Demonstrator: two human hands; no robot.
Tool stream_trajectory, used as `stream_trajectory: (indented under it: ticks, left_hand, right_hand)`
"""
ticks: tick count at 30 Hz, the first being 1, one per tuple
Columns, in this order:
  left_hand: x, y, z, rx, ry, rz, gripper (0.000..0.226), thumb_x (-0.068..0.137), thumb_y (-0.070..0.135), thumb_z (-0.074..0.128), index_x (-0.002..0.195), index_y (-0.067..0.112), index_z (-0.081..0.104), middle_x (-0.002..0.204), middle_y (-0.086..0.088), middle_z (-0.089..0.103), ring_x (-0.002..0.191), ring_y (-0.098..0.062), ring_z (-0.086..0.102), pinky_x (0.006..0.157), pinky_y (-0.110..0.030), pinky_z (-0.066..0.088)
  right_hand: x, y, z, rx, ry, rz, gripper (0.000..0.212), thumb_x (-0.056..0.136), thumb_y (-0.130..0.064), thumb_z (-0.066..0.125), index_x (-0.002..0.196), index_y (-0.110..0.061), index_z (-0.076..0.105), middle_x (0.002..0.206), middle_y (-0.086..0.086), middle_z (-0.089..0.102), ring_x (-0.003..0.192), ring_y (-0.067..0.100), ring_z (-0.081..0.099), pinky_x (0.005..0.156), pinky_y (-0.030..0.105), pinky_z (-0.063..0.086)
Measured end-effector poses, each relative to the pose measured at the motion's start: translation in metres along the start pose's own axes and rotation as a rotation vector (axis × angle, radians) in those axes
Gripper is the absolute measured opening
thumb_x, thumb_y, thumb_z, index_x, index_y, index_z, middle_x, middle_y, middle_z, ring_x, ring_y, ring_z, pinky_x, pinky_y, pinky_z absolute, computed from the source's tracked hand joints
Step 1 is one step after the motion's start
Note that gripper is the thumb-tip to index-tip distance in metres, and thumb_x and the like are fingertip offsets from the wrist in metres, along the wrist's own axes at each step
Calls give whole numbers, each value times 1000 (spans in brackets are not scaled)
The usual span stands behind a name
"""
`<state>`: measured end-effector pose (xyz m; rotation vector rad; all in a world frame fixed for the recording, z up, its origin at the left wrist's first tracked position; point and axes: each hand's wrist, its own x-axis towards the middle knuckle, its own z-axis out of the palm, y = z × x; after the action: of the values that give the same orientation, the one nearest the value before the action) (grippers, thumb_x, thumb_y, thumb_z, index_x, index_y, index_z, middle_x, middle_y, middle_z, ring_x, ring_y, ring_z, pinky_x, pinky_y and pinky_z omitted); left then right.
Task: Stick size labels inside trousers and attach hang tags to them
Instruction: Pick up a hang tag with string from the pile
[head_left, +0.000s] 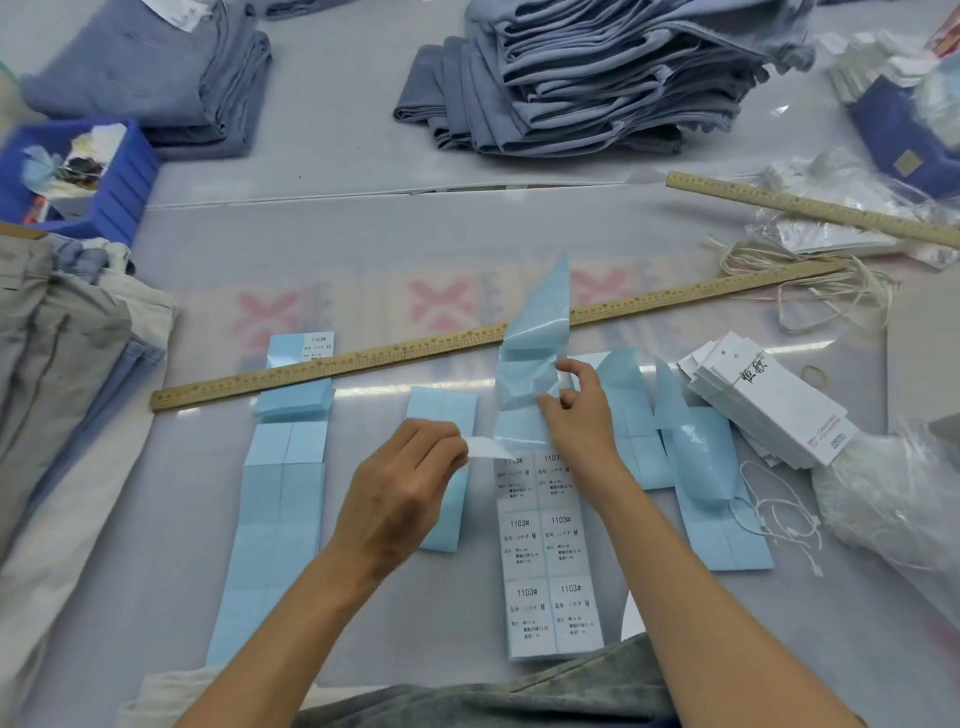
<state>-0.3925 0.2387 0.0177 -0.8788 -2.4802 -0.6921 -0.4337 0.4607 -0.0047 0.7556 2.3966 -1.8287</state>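
My left hand (402, 486) pinches a white size label (491, 448) by its left end, the label partly lifted off the sheet. My right hand (574, 410) pinches the curled blue backing paper (530, 358) of the label strip (550, 561), which lies flat below with several printed "1103# M" labels. Further blue label strips (275, 499) lie to the left and right. A fanned stack of white hang tags (774, 405) sits at the right, with loose tag strings (779, 519) near it. Grey-blue trousers (519, 696) lie at the near table edge.
A long wooden ruler (415, 345) crosses the table behind the strips; a second ruler (810, 208) lies at the right. Folded trouser stacks (597, 78) sit at the back, more trousers (62, 364) at the left. A blue bin (119, 182) stands at the left, plastic bags (893, 499) at the right.
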Motion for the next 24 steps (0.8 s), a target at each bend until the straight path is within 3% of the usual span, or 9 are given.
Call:
stream_trajectory:
  ticks: [3, 6, 8, 11, 13, 15, 17, 20, 24]
  left_hand:
    - [-10, 9, -27, -10, -17, -17, 12, 100, 13, 62, 92, 6, 69, 97, -4, 67, 88, -23, 60, 65, -28, 53]
    - [-4, 20, -56, -31, -47, -41, 8, 97, 14, 66, 93, 7, 69, 97, -4, 67, 88, -20, 61, 63, -25, 53]
    - [6, 30, -74, -56, -79, -89, 10, 87, 8, 77, 91, 9, 69, 98, -1, 67, 88, -21, 63, 60, -26, 54]
    - [21, 45, -98, -100, -95, -156, 16, 84, 6, 81, 91, 12, 67, 99, 2, 67, 91, -20, 62, 61, -32, 57]
    - [28, 58, -112, -111, -93, -167, 15, 86, 8, 79, 92, 13, 67, 100, 3, 67, 94, -20, 62, 60, -36, 57]
    - [32, 72, -120, -110, -94, -139, 15, 86, 9, 80, 92, 14, 66, 99, 3, 67, 93, -20, 62, 59, -31, 55]
    - [34, 88, -123, -117, -122, -85, 17, 84, 10, 81, 91, 13, 66, 97, 0, 68, 90, -22, 63, 61, -24, 50]
    - [32, 109, -119, -120, -182, -12, 19, 83, 13, 82, 93, 13, 66, 98, -3, 69, 89, -22, 64, 64, -26, 55]
    - [28, 129, -114, -113, -248, 35, 22, 81, 15, 85, 94, 17, 67, 101, -1, 71, 88, -20, 65, 68, -27, 59]
  right_hand:
    - [-4, -10, -5, -113, -22, -7, 38, 99, -21, 54, 131, -38, 43, 99, 5, 68, 84, 20, 65, 74, 41, 55]
    - [-15, -34, -17, -317, 48, -181, 48, 98, -21, 59, 143, -27, 41, 125, -2, 56, 108, 16, 57, 89, 35, 51]
    - [-32, -62, -25, -301, 92, -317, 40, 96, -18, 63, 133, -25, 51, 119, -4, 59, 107, 13, 57, 86, 27, 48]
    - [-81, -99, -40, -255, -48, -510, 21, 93, -15, 69, 108, -28, 63, 95, -12, 66, 91, 6, 64, 78, 21, 51]
    - [-124, -104, -55, -387, -110, -677, 16, 91, -17, 74, 103, -24, 67, 93, -12, 65, 88, 8, 62, 79, 20, 49]
    - [-162, -95, -68, -569, -76, -789, 16, 89, -21, 77, 103, -21, 69, 95, -10, 64, 91, 11, 59, 81, 22, 47]
    - [-189, -82, -79, -678, 8, -823, 19, 86, -20, 80, 103, -18, 72, 97, -8, 66, 92, 15, 59, 81, 29, 51]
    - [-209, -69, -87, -775, 96, -847, 23, 80, -16, 86, 100, -15, 74, 96, -4, 69, 88, 21, 63, 75, 38, 56]
    - [-220, -73, -96, -833, 213, -880, 28, 76, -13, 89, 98, -14, 73, 94, 0, 69, 84, 23, 64, 70, 37, 57]
